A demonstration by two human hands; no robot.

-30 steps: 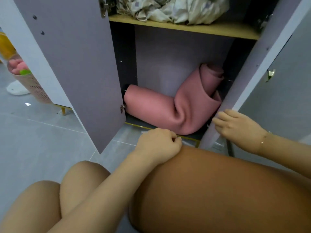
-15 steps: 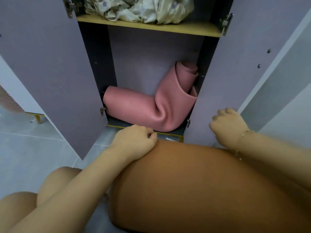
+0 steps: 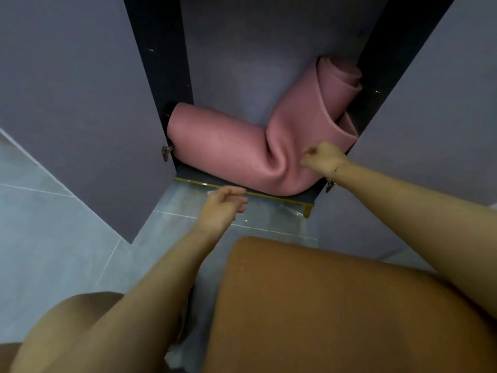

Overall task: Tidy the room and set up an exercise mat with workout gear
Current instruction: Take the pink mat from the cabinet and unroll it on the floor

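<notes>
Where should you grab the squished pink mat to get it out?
Probably the flat-lying left half of the pink mat, coming straight in from the front between the open doors. That half is a smooth roll; the right end is bent upward and wedged against the cupboard wall.

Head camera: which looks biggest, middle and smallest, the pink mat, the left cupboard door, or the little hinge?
1. Left cupboard door, though it is nearer the camera, which inflates it.
2. Rolled pink mat, bent inside the cupboard.
3. Metal hinge at the door's lower edge, far the smallest.

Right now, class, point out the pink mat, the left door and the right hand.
pink mat (image 3: 220, 149), head view, lower roll.
left door (image 3: 80, 117), head view, panel middle.
right hand (image 3: 324, 158), head view, knuckles.
</notes>
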